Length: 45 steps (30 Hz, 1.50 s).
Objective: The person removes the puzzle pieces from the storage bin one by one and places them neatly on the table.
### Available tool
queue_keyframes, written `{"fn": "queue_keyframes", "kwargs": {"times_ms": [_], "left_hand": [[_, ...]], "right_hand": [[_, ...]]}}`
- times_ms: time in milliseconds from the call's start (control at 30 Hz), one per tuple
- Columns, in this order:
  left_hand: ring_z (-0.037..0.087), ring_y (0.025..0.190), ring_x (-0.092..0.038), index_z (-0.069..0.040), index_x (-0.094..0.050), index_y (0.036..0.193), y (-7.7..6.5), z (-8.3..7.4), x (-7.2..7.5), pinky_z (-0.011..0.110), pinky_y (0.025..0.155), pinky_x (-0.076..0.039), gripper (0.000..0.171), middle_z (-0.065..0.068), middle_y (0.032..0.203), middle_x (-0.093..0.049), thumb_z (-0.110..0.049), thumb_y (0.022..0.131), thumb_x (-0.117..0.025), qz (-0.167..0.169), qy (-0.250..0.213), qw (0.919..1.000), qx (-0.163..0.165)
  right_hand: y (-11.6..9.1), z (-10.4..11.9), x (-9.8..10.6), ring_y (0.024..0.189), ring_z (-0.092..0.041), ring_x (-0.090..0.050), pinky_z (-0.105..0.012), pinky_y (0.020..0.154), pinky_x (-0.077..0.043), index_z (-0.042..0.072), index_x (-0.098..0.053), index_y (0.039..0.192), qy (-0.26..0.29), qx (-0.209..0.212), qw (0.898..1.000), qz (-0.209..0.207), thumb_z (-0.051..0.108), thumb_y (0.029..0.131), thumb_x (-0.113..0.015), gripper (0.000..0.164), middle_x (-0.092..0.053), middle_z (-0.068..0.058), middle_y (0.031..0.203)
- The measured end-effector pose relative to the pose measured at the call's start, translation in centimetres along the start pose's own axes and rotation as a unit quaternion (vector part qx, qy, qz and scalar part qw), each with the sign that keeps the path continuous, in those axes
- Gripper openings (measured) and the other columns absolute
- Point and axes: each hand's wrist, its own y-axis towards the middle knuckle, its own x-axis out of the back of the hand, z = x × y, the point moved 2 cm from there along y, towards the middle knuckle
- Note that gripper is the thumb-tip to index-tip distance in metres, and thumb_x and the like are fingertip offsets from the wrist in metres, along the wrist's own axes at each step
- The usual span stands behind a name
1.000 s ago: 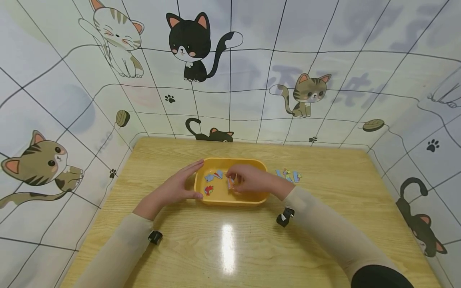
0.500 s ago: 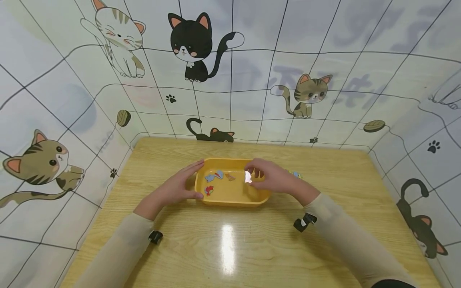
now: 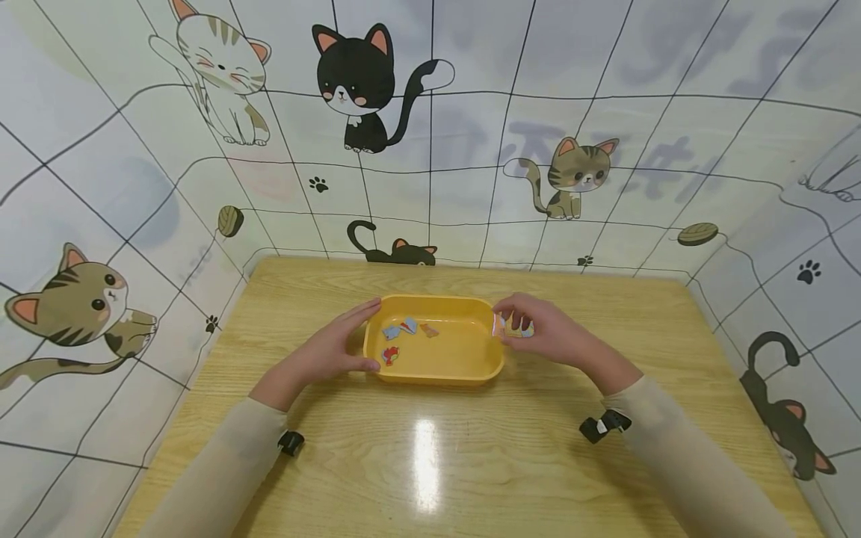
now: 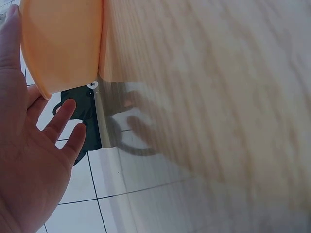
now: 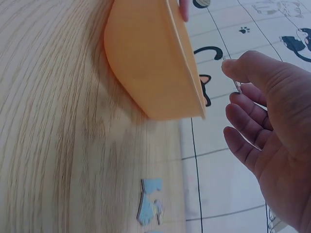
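Note:
A shallow yellow plastic tray (image 3: 437, 379) stands on the wooden table. My left hand (image 3: 329, 342) holds its left end, thumb at the near corner and fingers at the far one. In the left wrist view, some fingers of the left hand (image 4: 36, 141) stick out past the tray's end. My right hand (image 3: 545, 329) pinches a small flat puzzle piece (image 3: 498, 324) between thumb and fingers, over the tray's right rim. That piece shows nearly edge-on in the right wrist view. Inside the tray lie a red piece (image 3: 390, 356), blue pieces (image 3: 392, 332) and a brown piece (image 3: 429, 330).
Several light-blue puzzle pieces (image 5: 146, 208) lie on the wooden table (image 3: 430, 448) to the right of the tray, partly covered by my right hand in the head view. Behind the table hangs a sheet (image 3: 464, 194) printed with cats and grid lines.
My right hand has lifted out of the tray and moved right to its rim, with the pinched puzzle piece. The brown piece now shows on the tray floor. My left hand stays put.

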Motion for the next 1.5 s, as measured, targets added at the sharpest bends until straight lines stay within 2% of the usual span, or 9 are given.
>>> {"fn": "queue_keyframes", "kwargs": {"times_ms": [133, 467, 600, 867, 1267, 1500], "left_hand": [[0.026, 0.170, -0.018, -0.019, -0.030, 0.177, 0.0, 0.1, 0.0, 0.058, 0.135, -0.021, 0.115, -0.013, 0.183, -0.018, -0.052, 0.087, -0.094, -0.001, 0.001, 1.0000, 0.001], [0.027, 0.169, -0.018, -0.019, -0.030, 0.177, -0.1, -0.1, 0.1, 0.058, 0.135, -0.021, 0.116, -0.010, 0.184, -0.019, -0.054, 0.086, -0.093, -0.002, 0.003, 1.0000, -0.003], [0.026, 0.169, -0.018, -0.019, -0.031, 0.177, 0.0, -0.1, 0.1, 0.058, 0.135, -0.021, 0.116, -0.011, 0.184, -0.019, -0.054, 0.086, -0.093, -0.002, 0.003, 1.0000, -0.002], [0.031, 0.169, -0.020, -0.015, -0.032, 0.176, 0.0, -0.1, 0.0, 0.061, 0.134, -0.021, 0.118, -0.006, 0.184, -0.021, -0.052, 0.084, -0.095, -0.007, 0.008, 0.9999, -0.013], [0.029, 0.169, -0.019, -0.014, -0.032, 0.176, 0.0, -0.1, 0.0, 0.060, 0.134, -0.021, 0.117, -0.007, 0.184, -0.020, -0.052, 0.084, -0.095, -0.004, 0.006, 0.9999, -0.008], [0.033, 0.169, -0.021, -0.012, -0.032, 0.175, 0.0, -0.1, -0.1, 0.063, 0.133, -0.022, 0.117, -0.004, 0.184, -0.021, -0.050, 0.085, -0.095, -0.010, 0.009, 0.9998, -0.016]], "right_hand": [[-1.1, -0.7, 0.7, 0.097, -0.027, -0.064, -0.046, 0.083, -0.058, 0.005, -0.070, 0.135, 0.005, -0.007, 1.000, -0.016, 0.009, 0.096, -0.088, 0.044, -0.070, -0.001, 0.117], [-3.5, -2.7, 2.6, 0.098, -0.025, -0.065, -0.044, 0.084, -0.059, 0.006, -0.068, 0.137, -0.021, -0.039, 0.998, -0.037, 0.006, 0.095, -0.088, 0.046, -0.069, -0.001, 0.115], [-4.5, -3.7, 3.4, 0.099, -0.029, -0.066, -0.041, 0.086, -0.058, 0.005, -0.068, 0.137, -0.027, -0.047, 0.998, -0.045, 0.006, 0.096, -0.087, 0.046, -0.069, -0.003, 0.117], [-6.3, -5.7, 4.6, 0.100, -0.025, -0.063, -0.040, 0.085, -0.057, 0.002, -0.066, 0.139, -0.039, -0.073, 0.995, -0.060, 0.006, 0.099, -0.083, 0.043, -0.069, -0.007, 0.116], [-7.8, -7.7, 5.6, 0.103, -0.028, -0.064, -0.039, 0.085, -0.058, -0.003, -0.064, 0.141, -0.023, -0.106, 0.993, -0.047, 0.005, 0.099, -0.083, 0.046, -0.069, -0.010, 0.118], [-8.2, -8.9, 5.7, 0.109, -0.032, -0.066, -0.045, 0.087, -0.060, -0.006, -0.063, 0.141, -0.032, -0.143, 0.989, -0.022, 0.009, 0.103, -0.081, 0.044, -0.071, -0.013, 0.121]]}}
